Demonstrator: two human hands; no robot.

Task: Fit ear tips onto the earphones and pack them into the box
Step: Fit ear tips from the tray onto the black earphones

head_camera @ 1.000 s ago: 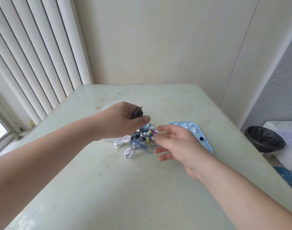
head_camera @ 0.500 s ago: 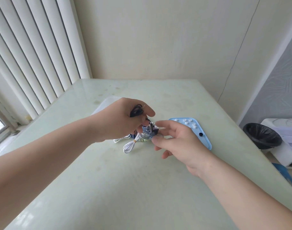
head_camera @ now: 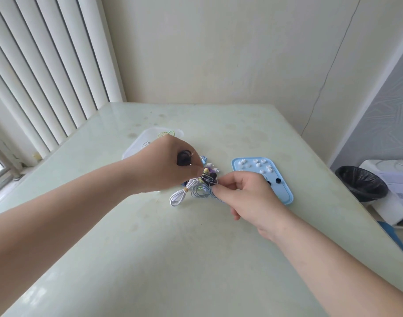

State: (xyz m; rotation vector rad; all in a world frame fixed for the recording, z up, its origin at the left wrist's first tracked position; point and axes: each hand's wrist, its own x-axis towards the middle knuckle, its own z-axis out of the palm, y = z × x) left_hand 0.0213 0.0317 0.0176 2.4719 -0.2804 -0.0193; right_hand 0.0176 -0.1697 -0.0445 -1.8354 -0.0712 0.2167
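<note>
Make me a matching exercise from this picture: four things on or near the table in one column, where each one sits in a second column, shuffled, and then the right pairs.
Column one
1. blue tray
2. clear box
3. black bin
4. white coiled cable

Column two
A. partly hidden behind the left hand, which grips black earphones
B. off the table, beyond its right edge
C. right of the earphone pile, holding loose ear tips
D. at the pile's near left edge

Pairs: 1-C, 2-A, 3-B, 4-D
</note>
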